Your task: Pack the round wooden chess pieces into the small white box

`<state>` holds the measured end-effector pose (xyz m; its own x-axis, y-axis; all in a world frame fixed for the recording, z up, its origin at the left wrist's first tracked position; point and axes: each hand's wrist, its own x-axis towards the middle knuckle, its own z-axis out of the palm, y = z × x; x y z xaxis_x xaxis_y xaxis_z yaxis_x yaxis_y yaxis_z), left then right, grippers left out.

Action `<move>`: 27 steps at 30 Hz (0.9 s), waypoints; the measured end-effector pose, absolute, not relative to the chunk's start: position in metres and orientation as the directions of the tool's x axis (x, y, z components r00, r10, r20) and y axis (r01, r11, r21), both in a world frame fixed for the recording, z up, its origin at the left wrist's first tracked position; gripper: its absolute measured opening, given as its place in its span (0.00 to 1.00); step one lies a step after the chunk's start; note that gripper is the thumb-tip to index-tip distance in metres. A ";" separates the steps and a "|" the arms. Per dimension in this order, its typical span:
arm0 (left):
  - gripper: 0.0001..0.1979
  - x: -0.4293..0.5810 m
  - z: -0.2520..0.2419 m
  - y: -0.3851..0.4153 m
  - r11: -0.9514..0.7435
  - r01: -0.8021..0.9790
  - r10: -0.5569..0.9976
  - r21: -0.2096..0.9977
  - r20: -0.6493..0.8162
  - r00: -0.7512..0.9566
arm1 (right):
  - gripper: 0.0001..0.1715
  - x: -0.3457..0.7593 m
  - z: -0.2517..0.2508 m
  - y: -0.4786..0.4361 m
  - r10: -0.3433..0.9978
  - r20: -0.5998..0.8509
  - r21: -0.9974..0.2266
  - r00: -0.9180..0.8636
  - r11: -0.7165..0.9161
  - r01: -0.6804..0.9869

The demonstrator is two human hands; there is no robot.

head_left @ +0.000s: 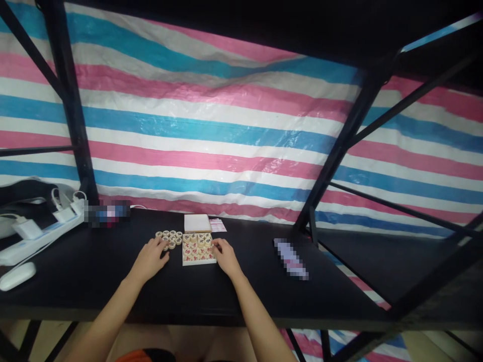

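The left hand (150, 259) lies palm down on the bench (256, 294), its fingers bent, with the tips at the near left edge of a cluster of loose round pieces (172, 245); whether they grip one I cannot tell. These pieces sit just beyond those fingers and toward the other hand, flat and close together with dark characters facing up, perhaps so they can be read and picked up easily. The right hand (227, 255) has its fingers curled at the right edge of an open box (199, 262), seemingly touching it; a firm pinch cannot be made out, and the contact may serve to steady the box. That box lies between the two sets of fingers, within reach of both, and holds similar pieces in rows, red characters nearer the person and dark ones farther off, which suggests sorting by colour. Beyond the right fingers and a little to their left is a pale shallow lid (196, 222), likely set there to leave the box top uncovered, with a printed slip (218, 225) beside it. Well to the right of the right fingers lies a blurred oblong object (291, 259), apart from the pieces.
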<state>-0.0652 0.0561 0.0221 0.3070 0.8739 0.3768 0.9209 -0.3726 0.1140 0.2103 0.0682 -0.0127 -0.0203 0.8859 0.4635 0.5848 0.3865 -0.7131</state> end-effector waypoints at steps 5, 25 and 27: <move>0.12 -0.069 0.028 0.055 -0.255 0.965 0.907 0.062 0.360 0.216 | 0.11 0.210 -0.012 0.068 0.886 0.464 -0.715 -0.017 0.385 0.584; 0.08 -0.028 0.039 0.045 -0.373 0.860 0.853 0.349 0.494 0.169 | 0.11 0.211 -0.013 0.068 0.892 0.451 -0.724 -0.022 0.380 0.576; 0.07 -0.007 0.043 0.053 -0.455 0.839 0.841 0.299 0.455 0.294 | 0.11 0.211 -0.012 0.068 0.893 0.450 -0.723 -0.022 0.379 0.578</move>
<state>-0.0073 0.0527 0.0435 0.2942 0.8406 0.4548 0.8386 -0.4553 0.2990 0.2111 0.0681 -0.0123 -0.0223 0.8925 0.4505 0.5777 0.3792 -0.7228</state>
